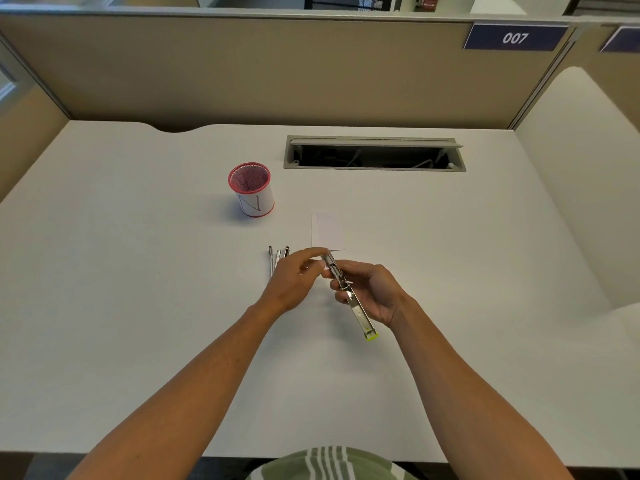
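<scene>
Head view: right hand (373, 293) grips stapler (358, 311), left hand (293, 279) seemingly pinches its tip, metal pieces (277, 258) beside.

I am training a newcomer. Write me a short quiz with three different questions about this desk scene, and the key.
1. True or false: the red mesh pen cup stands on the white desk, apart from both hands.
2. The right hand grips the long silver metal stapler part with a yellow-green tip. That tip points: A toward the person; B toward the cup; C straight up.
3. Missing number: the blue sign reads ___.
Key: 1 true; 2 A; 3 007.
</scene>
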### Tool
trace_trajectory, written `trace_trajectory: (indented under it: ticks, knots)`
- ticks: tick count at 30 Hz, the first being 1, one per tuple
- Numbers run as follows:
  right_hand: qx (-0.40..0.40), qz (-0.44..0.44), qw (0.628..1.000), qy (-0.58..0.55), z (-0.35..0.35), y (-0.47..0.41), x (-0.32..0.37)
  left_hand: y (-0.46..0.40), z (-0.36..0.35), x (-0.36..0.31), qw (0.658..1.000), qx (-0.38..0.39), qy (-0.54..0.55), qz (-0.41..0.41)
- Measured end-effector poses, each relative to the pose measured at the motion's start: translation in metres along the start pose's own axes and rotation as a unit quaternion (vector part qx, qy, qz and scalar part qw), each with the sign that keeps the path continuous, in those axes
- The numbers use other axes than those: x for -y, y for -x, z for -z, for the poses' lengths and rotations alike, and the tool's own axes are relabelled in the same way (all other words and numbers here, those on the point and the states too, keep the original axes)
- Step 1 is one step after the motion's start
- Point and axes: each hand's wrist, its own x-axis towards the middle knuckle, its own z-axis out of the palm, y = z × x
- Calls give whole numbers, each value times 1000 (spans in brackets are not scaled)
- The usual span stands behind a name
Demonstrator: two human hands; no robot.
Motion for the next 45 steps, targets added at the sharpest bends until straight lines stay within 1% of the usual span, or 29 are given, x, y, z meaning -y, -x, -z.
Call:
trace_trajectory:
  ticks: [2, 4, 7, 10, 14, 17, 19, 24, 30, 37, 41, 43, 45]
  knots:
    - [5, 18, 1000, -9, 0, 0, 0, 4, -4, -2, 993, 61, 89, 37]
    - [4, 28, 1000, 2, -1, 0, 0, 6, -11, -2, 988, 79, 124, 48]
    - [3, 30, 999, 10, -3, -2, -3, 5, -20, -5, 991, 26, 118, 57]
    - [12, 31, 999, 0, -4, -4, -7, 2, -22, -7, 982, -28, 164, 86]
    - [22, 36, 999, 6, -3, -1, -8, 0, -23, -6, 971, -30, 204, 118]
    - [21, 36, 999, 12, -4, 0, -9, -3, -22, -6, 964, -57, 220, 138]
    - [18, 36, 999, 9, -4, 0, -9, -4, -21, -5, 962, -57, 230, 138]
    - [18, 32, 999, 12, -3, 1, -10, -4, -20, -8, 968, -58, 224, 100]
    - [-32, 33, 998, -43, -7, -4, -11, -4, -23, -14, 986, -93, 139, 10]
    - [-52, 44, 997, -47, -12, -3, -11, -1, -21, -15, 990, -64, 86, -90]
    - [-77, 61, 993, -66, -12, -3, -10, 2, -24, -20, 987, -72, 69, -125]
    - [-83, 59, 992, -81, -12, -2, -9, 5, -23, -20, 987, -52, 58, -139]
    - [-99, 54, 988, -108, -11, -1, -7, 8, -20, -18, 988, -5, 38, -148]
